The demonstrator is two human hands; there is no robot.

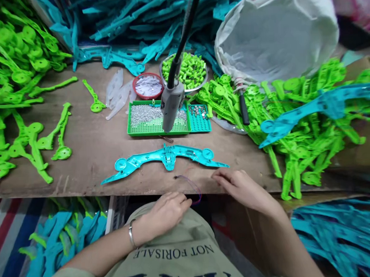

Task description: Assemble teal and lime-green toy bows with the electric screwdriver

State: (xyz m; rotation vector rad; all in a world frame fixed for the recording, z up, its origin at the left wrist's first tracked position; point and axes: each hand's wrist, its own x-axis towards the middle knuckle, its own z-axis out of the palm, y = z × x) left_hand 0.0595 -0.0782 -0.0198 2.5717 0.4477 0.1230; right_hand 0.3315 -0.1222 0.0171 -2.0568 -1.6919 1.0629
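A blue bow-shaped plastic part (169, 158) lies on the bench with its hollow side up, showing a round seat near each end and a bracket in the middle. At the bench's front edge, my left hand (167, 214) is closed, and a thin purple wire (196, 187) loops from a small dark end on the bench to its fingertips. My right hand (240, 187) rests by the part's right tip, fingers bent and pressed together; whatever they may hold is hidden. Neither hand touches the blue part.
A grey electric screwdriver (172, 102) hangs over a green tray (159, 129) of small screws. Behind are a red basket (147, 75) and a metal bowl (205, 81) of green pieces. Green arms (26, 134) pile left and right; a black-handled tool (244, 108) lies at right.
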